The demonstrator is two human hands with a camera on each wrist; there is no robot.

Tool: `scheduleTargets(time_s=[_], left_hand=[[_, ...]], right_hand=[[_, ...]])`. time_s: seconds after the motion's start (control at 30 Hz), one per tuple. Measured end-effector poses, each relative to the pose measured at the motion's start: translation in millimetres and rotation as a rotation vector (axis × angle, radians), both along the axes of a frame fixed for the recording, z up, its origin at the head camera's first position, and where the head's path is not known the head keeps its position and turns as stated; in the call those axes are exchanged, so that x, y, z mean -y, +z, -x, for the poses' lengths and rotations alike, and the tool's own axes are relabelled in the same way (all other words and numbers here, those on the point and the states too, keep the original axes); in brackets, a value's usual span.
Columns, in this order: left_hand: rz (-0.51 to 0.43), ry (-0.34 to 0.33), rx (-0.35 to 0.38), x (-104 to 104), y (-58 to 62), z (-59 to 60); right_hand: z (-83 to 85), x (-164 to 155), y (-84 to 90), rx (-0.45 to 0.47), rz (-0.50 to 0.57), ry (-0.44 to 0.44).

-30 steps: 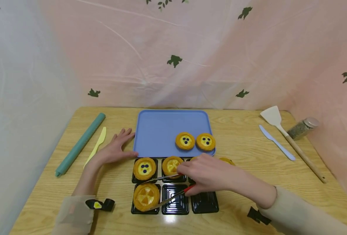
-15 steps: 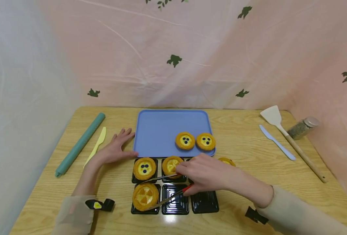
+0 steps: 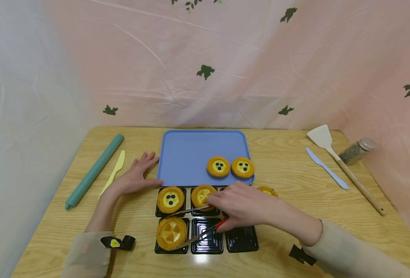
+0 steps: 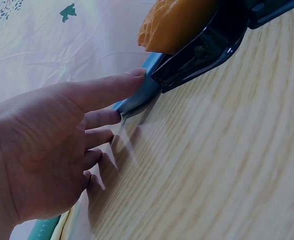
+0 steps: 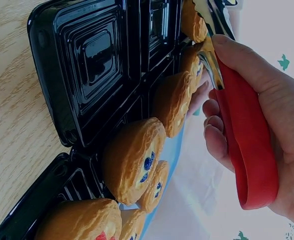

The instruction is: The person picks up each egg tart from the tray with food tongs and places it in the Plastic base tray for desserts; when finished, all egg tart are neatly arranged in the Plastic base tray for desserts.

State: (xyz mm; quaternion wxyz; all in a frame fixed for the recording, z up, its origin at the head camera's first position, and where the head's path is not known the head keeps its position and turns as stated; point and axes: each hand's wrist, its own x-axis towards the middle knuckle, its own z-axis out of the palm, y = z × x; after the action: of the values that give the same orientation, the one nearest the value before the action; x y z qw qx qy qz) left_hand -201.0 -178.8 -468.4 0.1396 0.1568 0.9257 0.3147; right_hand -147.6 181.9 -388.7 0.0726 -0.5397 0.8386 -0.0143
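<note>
My right hand [image 3: 243,204] grips red-handled metal tongs [image 5: 244,135]. Their two arms reach left, one on each side of an egg tart [image 3: 171,233] topped with yellow wedges, which sits in the front left compartment of a black tray [image 3: 207,236]. Fingers spread, my left hand [image 3: 135,179] touches the left edge of the blue tray [image 3: 187,154] with its fingertips and thumb. Behind the tonged tart is a blueberry tart [image 3: 171,199]; a wedge-topped tart [image 3: 201,195] stands beside that one. My right hand partly hides the back row in the head view.
Two blueberry tarts [image 3: 218,166] sit at the blue tray's front right. A teal rolling pin [image 3: 95,172] and yellow knife [image 3: 114,172] lie left. To the right are a blue knife [image 3: 326,168], a spatula [image 3: 347,173] and a spice jar [image 3: 357,150].
My right hand and the tongs have shifted very slightly left, and the front left tart has moved a touch with them. The left hand has stayed at the blue tray's edge.
</note>
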Motion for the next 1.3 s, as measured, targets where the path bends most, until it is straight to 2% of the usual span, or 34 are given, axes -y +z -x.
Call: scheduleTargets(time_s=[0.5, 0.87, 1.1, 1.3], left_hand=[[-0.005, -0.003, -0.005, 0.3, -0.4, 0.9], [0.0, -0.001, -0.011, 0.6, -2.6, 0.5], [-0.004, 0.002, -0.012, -0.2, -2.0, -0.7], [-0.006, 0.001, -0.014, -0.9, -2.1, -0.6]], right_hand=[[0.7, -0.2, 0.2, 0.005, 0.003, 0.0], [2.5, -6.0, 9.7, -0.001, 0.043, -0.012], [12.7, -24.4, 25.5, 0.042, 0.128, -0.092], [21.3, -46.6, 35.9, 0.003, 0.191, -0.156]])
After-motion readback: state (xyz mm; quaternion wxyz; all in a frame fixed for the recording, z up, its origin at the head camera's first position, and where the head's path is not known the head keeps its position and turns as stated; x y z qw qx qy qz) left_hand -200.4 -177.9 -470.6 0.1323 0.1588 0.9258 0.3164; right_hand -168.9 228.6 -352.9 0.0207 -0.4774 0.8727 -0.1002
